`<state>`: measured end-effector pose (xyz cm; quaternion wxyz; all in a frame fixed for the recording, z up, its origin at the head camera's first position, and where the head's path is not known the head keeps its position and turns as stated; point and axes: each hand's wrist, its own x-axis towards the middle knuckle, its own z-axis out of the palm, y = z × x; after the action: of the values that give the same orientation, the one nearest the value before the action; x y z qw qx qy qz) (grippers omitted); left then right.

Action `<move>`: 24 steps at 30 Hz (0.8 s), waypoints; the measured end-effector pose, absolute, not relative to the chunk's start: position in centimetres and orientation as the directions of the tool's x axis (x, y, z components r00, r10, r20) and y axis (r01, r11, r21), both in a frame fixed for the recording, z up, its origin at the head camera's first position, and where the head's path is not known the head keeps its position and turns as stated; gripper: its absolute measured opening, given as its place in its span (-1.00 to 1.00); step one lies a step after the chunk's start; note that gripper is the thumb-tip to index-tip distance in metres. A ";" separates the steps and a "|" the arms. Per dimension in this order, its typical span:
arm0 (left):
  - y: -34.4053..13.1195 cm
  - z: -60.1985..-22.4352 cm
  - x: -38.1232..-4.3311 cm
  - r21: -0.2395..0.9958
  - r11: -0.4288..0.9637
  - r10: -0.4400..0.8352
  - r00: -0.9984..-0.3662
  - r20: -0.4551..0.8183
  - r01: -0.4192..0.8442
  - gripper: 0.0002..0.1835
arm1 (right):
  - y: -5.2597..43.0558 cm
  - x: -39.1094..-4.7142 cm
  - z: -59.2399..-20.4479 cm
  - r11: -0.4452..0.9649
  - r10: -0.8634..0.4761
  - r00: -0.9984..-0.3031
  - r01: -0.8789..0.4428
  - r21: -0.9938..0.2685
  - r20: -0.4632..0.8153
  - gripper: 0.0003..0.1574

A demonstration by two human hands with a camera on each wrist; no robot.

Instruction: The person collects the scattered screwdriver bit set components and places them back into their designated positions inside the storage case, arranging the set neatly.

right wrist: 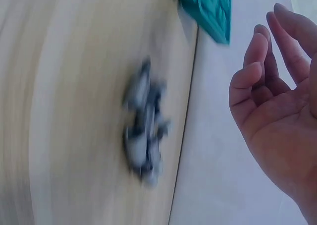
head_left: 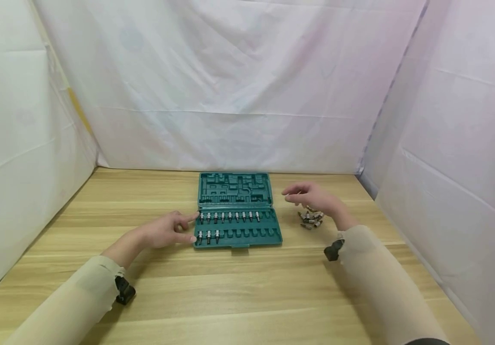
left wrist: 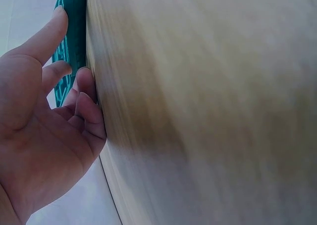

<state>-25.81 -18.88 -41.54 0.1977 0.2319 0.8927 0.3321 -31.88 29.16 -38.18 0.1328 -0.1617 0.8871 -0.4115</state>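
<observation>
A green plastic case lies unfolded on the table, its moulded lid laid back. Several metal bit sockets stand in its upper row of slots, and three bit sockets fill the left end of the lower row. My left hand is at the case's left side, thumb on the front corner and index finger at the edge; in the left wrist view the other fingers curl beside the table. My right hand hovers with loosely bent fingers and nothing between them, just beyond a loose pile of bit sockets.
The case and pile rest on a wooden table. White cloth hangs behind the table and along both sides. A black wrist device sits at the left sleeve, another wrist device at the right one.
</observation>
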 end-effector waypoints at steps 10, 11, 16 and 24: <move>-18.9 -41.6 -25.8 0.680 0.672 0.548 -0.814 -0.192 0.291 -0.07 | 35.1 -31.6 -39.4 0.632 -0.296 -0.952 -0.132 -0.763 -0.080 -0.46; -18.9 -41.6 -25.8 0.680 0.672 0.548 -0.814 -0.193 0.292 -0.06 | 35.5 -31.6 -39.5 0.635 -0.293 -0.953 -0.134 -0.761 -0.077 -0.47; -18.8 -41.6 -25.8 0.681 0.673 0.548 -0.814 -0.194 0.290 -0.06 | 37.3 -31.3 -39.9 0.672 -0.287 -0.954 -0.138 -0.727 -0.085 -0.53; -18.8 -41.6 -25.8 0.689 0.667 0.546 -0.815 -0.193 0.283 -0.06 | 39.7 -30.4 -40.5 0.721 -0.312 -0.936 -0.121 -0.682 -0.163 -0.59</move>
<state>-25.79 -18.80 -41.59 0.1958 0.2325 0.8918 0.3352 -30.42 39.68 -40.52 0.1346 -0.1180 0.9178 -0.3545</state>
